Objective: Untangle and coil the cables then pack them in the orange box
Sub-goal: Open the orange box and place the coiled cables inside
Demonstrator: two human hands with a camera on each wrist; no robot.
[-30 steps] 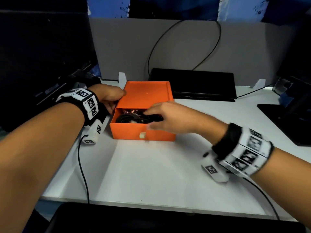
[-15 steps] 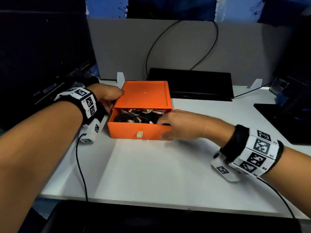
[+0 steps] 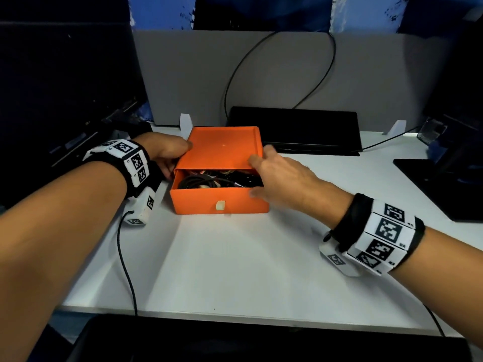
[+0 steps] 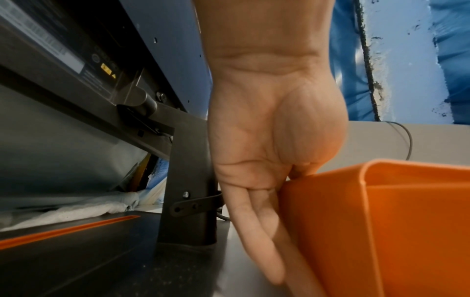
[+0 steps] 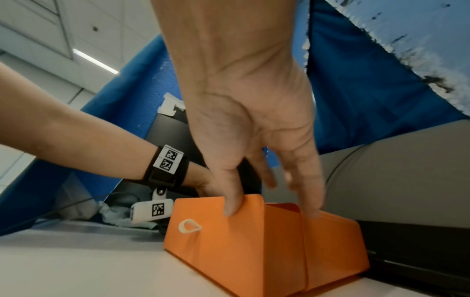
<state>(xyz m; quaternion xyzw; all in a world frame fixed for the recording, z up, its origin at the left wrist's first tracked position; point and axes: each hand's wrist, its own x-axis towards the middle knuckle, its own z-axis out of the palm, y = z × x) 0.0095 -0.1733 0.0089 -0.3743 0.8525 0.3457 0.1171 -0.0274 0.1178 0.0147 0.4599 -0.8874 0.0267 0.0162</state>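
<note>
The orange box [image 3: 224,150] stands at the back middle of the white desk, its drawer [image 3: 209,205] pulled partly out toward me. Dark coiled cables [image 3: 209,180] lie inside the drawer. My left hand [image 3: 167,152] rests against the box's left side; the left wrist view shows this left hand [image 4: 267,150] with straight fingers flat along the box wall [image 4: 381,231] and the thumb over its top edge. My right hand [image 3: 282,176] is at the box's right side. Its thumb [image 5: 231,201] presses the drawer's front corner and its fingers reach onto the cover [image 5: 330,225].
A flat black device [image 3: 295,129] lies right behind the box, against a grey partition [image 3: 183,74] with a black cable [image 3: 329,74] looping over it. Dark equipment [image 3: 444,186] sits at the right, a black monitor [image 3: 65,87] at the left. A thin wrist cable [image 3: 125,257] trails over the desk's front.
My right hand has left the cables in the drawer and moved right and back to the box's right side. The left hand has kept its place on the left side.
</note>
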